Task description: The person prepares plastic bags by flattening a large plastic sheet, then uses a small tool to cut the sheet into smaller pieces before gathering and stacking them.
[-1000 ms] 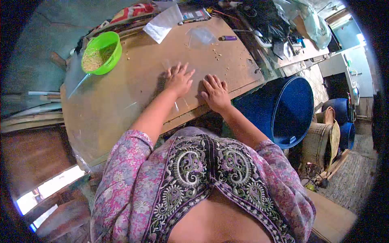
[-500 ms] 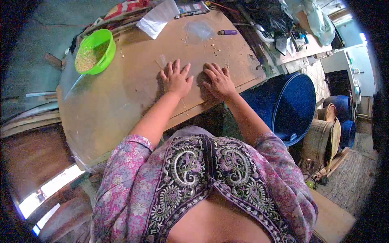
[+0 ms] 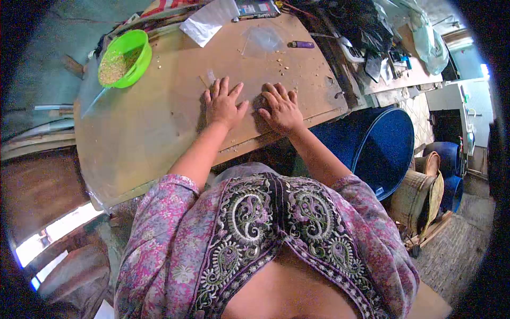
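brown board (image 3: 159,122): two flat hands, one green bowl (image 3: 123,57), one lighter (image 3: 301,44)

Both hands, left (image 3: 222,104) and right (image 3: 282,109), are laid flat on the counter (image 3: 149,122); a bowl (image 3: 124,58) is set far left, a lighter (image 3: 301,44) behind.

clear sheet (image 3: 234,125) under hands: edges unclear | green bowl (image 3: 124,58) contents: too small to tell

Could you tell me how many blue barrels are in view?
2: a large blue barrel beside the board's right edge, and a smaller blue barrel farther right behind the basket; others may be hidden.
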Motion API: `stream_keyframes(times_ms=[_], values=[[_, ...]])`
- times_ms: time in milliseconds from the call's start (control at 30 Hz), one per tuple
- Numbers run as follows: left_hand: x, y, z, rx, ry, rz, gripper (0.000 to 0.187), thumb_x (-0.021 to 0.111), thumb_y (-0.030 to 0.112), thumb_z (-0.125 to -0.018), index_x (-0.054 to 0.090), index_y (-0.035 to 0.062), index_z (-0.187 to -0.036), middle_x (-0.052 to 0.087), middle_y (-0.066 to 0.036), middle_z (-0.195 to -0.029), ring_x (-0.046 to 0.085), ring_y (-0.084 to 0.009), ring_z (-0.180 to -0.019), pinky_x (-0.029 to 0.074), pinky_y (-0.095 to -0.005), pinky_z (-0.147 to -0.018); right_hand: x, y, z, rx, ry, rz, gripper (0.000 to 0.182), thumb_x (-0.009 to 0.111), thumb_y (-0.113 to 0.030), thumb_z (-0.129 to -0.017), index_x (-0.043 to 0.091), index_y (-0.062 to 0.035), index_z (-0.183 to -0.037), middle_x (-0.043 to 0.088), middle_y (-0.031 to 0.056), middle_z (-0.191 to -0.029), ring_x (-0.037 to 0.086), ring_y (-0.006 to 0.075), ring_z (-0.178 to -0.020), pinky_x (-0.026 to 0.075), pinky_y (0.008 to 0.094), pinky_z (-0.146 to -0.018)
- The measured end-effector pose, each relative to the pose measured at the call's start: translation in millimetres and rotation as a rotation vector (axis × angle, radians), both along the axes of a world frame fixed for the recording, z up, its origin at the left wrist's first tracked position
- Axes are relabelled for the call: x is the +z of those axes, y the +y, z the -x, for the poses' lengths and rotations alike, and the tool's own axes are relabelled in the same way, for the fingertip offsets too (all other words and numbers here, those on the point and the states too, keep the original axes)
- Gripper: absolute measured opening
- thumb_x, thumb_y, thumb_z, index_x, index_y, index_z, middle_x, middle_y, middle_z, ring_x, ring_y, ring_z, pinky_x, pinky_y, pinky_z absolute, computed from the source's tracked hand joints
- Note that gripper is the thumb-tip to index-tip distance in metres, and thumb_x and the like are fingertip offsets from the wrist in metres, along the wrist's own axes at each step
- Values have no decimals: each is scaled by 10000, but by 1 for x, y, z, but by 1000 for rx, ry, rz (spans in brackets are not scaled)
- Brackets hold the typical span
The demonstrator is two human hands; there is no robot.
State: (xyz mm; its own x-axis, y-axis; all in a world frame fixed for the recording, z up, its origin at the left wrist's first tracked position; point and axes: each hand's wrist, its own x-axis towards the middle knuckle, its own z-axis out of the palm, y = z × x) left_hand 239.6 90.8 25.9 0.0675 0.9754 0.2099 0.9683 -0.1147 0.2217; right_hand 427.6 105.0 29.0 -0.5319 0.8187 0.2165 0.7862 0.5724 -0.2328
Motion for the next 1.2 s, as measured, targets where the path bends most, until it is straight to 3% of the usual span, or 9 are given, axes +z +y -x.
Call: stream_keyframes(times_ms=[367, 467, 1200], values=[[-2, 0, 1, 19, -7, -8, 446, 509, 399, -736, 490, 209, -1139, 335, -114, -1258, 250, -287, -1185, 184, -467, -949, 9, -3, 4, -22, -16, -4, 496, 438, -440, -769, 433, -83, -1113, 356, 62, -1251, 284, 288, -1160, 212, 468, -918], [3, -1, 0, 43, -4, 14, 454, 503, 403, -739, 475, 216, -1153, 328, -102, -1263, 238, -281, -1192, 177, -468, -955, 17, -4, 6, -24, -62, 98, 498, 452, -387, -771, 387, -91, -1166, 311, 71, -1291, 251, 300, -1190, 188, 469, -946], [3, -1, 1, 63, 17, 103, 550, 478, 450, -742, 380, 211, -1228, 251, -98, -1324, 188, -293, -1223, 138, -508, -953, 11, -6, 8, -89, -101, -22, 548, 449, -400, -766, 362, -101, -1216, 321, 63, -1292, 263, 276, -1186, 194, 443, -959]])
